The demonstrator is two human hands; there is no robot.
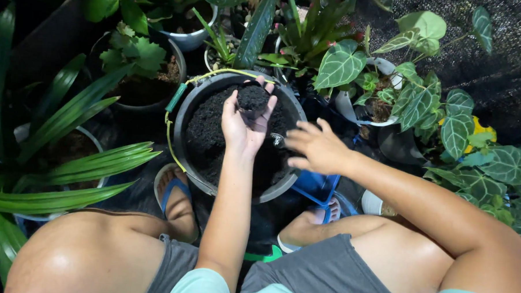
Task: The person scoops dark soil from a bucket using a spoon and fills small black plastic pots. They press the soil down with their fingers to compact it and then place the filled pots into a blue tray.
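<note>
We can't make out all of the small pot (253, 100): its wall is mostly hidden by the left hand (245, 126) cupped around it, only the soil-filled top shows. The right hand (317, 147) hovers over the right side of the big black tub (186, 112), fingers spread and loose, gripping nothing we can confirm; a small shiny item (277, 139) sits by its fingertips, too small and blurred to name. Tub's near rim is partly covered by both forearms. Our knees and grey shorts (325, 273) are cut off at the bottom edge.

The small pot looks dark, round, packed level with black crumbly soil, held above the tub's soil (206, 133), towards the far rim. The tub is round, filled with the same dark mix, with a yellow-green cord (170, 117) running along its left rim.

Count: two hands, one small pot, one tub, two feet in blue-strapped sandals (175, 190), one blue container (317, 186) under the right wrist. Potted plants all around, several pots, exact number unclear in the dark; veined heart-shaped leaves (339, 65) at right.
</note>
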